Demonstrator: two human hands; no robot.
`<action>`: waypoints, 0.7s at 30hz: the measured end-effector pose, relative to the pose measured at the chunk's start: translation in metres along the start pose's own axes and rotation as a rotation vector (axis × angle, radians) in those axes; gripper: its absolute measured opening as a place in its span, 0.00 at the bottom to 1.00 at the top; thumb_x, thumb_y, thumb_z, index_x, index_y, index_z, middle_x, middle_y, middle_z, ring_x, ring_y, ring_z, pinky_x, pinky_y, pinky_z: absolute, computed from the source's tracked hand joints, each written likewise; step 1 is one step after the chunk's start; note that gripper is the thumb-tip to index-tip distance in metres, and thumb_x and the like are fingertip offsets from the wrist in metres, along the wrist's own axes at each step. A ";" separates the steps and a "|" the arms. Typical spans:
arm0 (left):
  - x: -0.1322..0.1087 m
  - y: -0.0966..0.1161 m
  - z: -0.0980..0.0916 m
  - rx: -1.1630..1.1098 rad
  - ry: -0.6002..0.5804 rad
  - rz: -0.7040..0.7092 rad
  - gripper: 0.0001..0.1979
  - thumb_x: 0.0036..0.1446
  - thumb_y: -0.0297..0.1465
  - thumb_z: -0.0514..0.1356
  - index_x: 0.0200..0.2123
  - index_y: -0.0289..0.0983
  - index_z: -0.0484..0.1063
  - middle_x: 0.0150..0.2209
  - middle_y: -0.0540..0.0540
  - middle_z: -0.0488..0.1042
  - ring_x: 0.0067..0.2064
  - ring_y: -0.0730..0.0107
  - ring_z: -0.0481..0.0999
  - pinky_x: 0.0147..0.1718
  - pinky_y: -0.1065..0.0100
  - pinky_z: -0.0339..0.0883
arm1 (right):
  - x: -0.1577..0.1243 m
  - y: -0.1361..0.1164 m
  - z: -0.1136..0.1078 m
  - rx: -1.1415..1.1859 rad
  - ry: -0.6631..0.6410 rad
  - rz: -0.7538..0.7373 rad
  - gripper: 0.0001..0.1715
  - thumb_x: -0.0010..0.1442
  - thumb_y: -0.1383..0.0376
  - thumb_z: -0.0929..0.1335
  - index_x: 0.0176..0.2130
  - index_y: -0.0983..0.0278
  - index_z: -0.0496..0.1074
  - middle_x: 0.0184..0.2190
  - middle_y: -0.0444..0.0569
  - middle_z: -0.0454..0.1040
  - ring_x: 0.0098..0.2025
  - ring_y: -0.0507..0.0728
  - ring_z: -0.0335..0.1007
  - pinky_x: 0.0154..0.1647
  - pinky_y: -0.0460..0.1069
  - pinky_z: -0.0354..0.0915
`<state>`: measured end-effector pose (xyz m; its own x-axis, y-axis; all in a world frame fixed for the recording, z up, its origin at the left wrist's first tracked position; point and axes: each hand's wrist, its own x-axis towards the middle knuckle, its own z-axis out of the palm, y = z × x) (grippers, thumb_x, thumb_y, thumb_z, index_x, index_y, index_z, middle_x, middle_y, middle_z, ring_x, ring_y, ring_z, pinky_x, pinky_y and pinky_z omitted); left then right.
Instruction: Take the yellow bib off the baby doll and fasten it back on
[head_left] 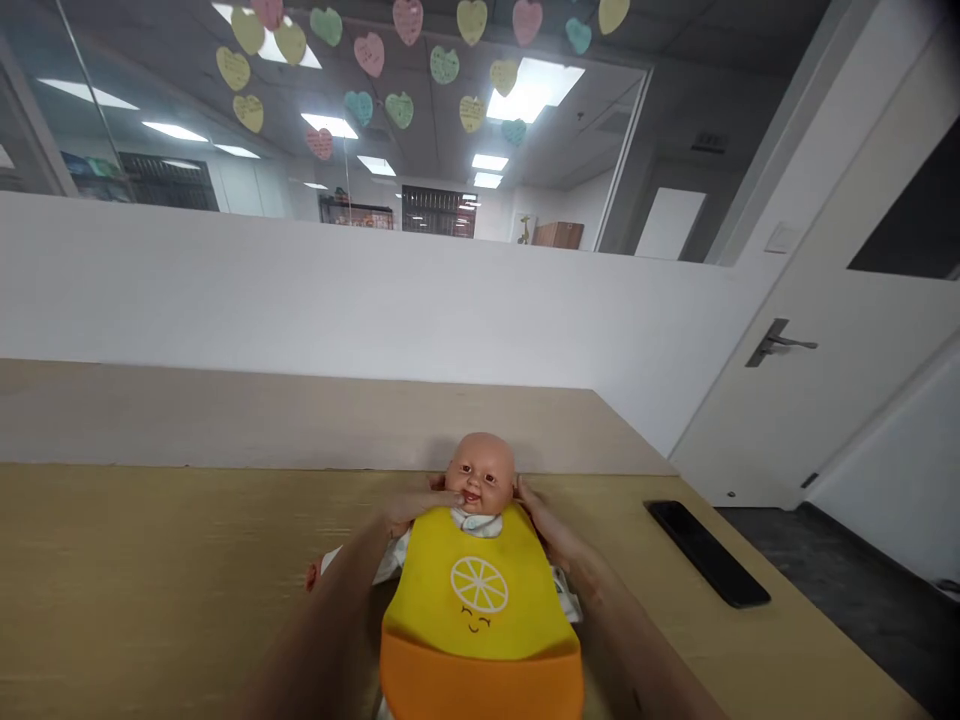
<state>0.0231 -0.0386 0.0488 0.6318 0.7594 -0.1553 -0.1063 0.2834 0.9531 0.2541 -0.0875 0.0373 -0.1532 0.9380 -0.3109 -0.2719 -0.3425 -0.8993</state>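
Note:
A baby doll (pixel 486 460) lies face up on the wooden table, wearing a patterned white garment. Over its chest is a yellow bib (pixel 517 600) with a lemon slice and a smiling face printed on it; an orange catch pocket (pixel 480 690) forms its lower end. My left hand (pixel 412 507) is at the left of the doll's neck, its thumb over the bib's top edge near the chin. On the other side, my right hand (pixel 541 518) closes around the bib's upper edge beside the neck. The fingertips of both hands are partly hidden behind the doll's head.
A black phone (pixel 709 553) lies on the table (pixel 187 580) to the right. Behind the table stands a white wall (pixel 300 300) with a window above, dotted with heart-shaped notes (pixel 444 66). At the right is a white door with a metal handle (pixel 776 343).

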 end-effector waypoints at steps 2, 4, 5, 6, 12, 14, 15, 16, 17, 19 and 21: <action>-0.009 0.004 0.005 0.026 0.054 -0.012 0.31 0.41 0.41 0.75 0.48 0.30 0.78 0.46 0.35 0.82 0.47 0.50 0.81 0.46 0.60 0.73 | -0.016 0.002 0.001 -0.142 0.015 -0.082 0.36 0.63 0.42 0.66 0.56 0.65 0.70 0.53 0.56 0.76 0.53 0.61 0.75 0.54 0.53 0.70; -0.023 0.009 0.014 0.090 0.114 -0.005 0.30 0.43 0.42 0.74 0.47 0.31 0.78 0.47 0.36 0.82 0.47 0.51 0.81 0.45 0.61 0.73 | -0.030 0.000 0.004 -0.283 0.037 -0.161 0.36 0.62 0.41 0.66 0.56 0.63 0.71 0.53 0.55 0.75 0.56 0.62 0.72 0.55 0.54 0.68; -0.031 0.011 0.018 0.126 0.135 0.008 0.29 0.44 0.43 0.73 0.47 0.32 0.79 0.47 0.36 0.82 0.48 0.50 0.80 0.45 0.62 0.73 | -0.036 -0.001 0.006 -0.340 0.045 -0.204 0.35 0.62 0.40 0.66 0.55 0.63 0.71 0.53 0.54 0.76 0.56 0.63 0.72 0.55 0.54 0.68; -0.041 0.015 0.024 0.158 0.157 0.024 0.28 0.45 0.43 0.73 0.47 0.32 0.79 0.48 0.37 0.82 0.49 0.50 0.80 0.45 0.62 0.72 | -0.044 -0.003 0.010 -0.386 0.047 -0.245 0.35 0.62 0.40 0.66 0.54 0.64 0.72 0.52 0.54 0.76 0.56 0.63 0.71 0.55 0.54 0.67; -0.119 0.028 0.062 0.264 0.232 0.115 0.25 0.49 0.41 0.70 0.48 0.33 0.79 0.48 0.39 0.82 0.52 0.48 0.79 0.49 0.61 0.72 | -0.114 -0.015 0.041 -0.494 -0.024 -0.343 0.33 0.65 0.42 0.64 0.53 0.65 0.72 0.53 0.54 0.75 0.57 0.63 0.69 0.57 0.55 0.65; -0.151 0.028 0.079 0.312 0.236 0.121 0.25 0.47 0.40 0.71 0.47 0.34 0.79 0.48 0.40 0.82 0.53 0.47 0.78 0.49 0.60 0.72 | -0.147 -0.015 0.052 -0.517 -0.054 -0.372 0.33 0.65 0.43 0.64 0.53 0.67 0.72 0.53 0.56 0.75 0.57 0.63 0.69 0.57 0.54 0.65; -0.168 0.027 0.088 0.342 0.273 0.133 0.25 0.45 0.40 0.72 0.46 0.34 0.79 0.47 0.40 0.82 0.52 0.46 0.78 0.48 0.60 0.73 | -0.163 -0.015 0.056 -0.522 -0.066 -0.383 0.33 0.65 0.43 0.65 0.53 0.67 0.72 0.53 0.56 0.74 0.56 0.63 0.70 0.57 0.54 0.65; -0.185 0.025 0.098 0.372 0.313 0.143 0.27 0.42 0.39 0.73 0.47 0.34 0.79 0.47 0.41 0.82 0.51 0.46 0.78 0.47 0.60 0.73 | -0.179 -0.013 0.059 -0.525 -0.084 -0.398 0.33 0.64 0.44 0.65 0.53 0.67 0.71 0.53 0.57 0.74 0.55 0.63 0.70 0.56 0.54 0.66; -0.202 0.022 0.108 0.402 0.349 0.145 0.29 0.40 0.38 0.74 0.47 0.35 0.78 0.47 0.41 0.82 0.51 0.45 0.78 0.47 0.60 0.73 | -0.195 -0.011 0.061 -0.532 -0.101 -0.422 0.33 0.63 0.44 0.67 0.54 0.66 0.71 0.54 0.58 0.73 0.55 0.63 0.70 0.57 0.54 0.66; -0.233 0.013 0.126 0.459 0.371 0.196 0.36 0.34 0.35 0.76 0.51 0.38 0.77 0.49 0.43 0.81 0.52 0.44 0.77 0.48 0.59 0.73 | -0.225 -0.003 0.061 -0.560 -0.132 -0.452 0.35 0.61 0.44 0.69 0.57 0.65 0.70 0.57 0.59 0.71 0.55 0.64 0.70 0.59 0.55 0.65; -0.259 0.000 0.142 0.510 0.332 0.291 0.41 0.31 0.35 0.77 0.53 0.41 0.76 0.51 0.44 0.79 0.53 0.44 0.75 0.50 0.59 0.72 | -0.252 0.009 0.055 -0.608 -0.143 -0.415 0.36 0.58 0.46 0.72 0.58 0.62 0.71 0.58 0.59 0.70 0.54 0.65 0.70 0.58 0.56 0.67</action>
<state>-0.0312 -0.3183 0.1263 0.3543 0.9258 0.1321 0.1912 -0.2100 0.9588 0.2378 -0.3302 0.1250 -0.2858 0.9534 0.0967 0.2318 0.1667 -0.9584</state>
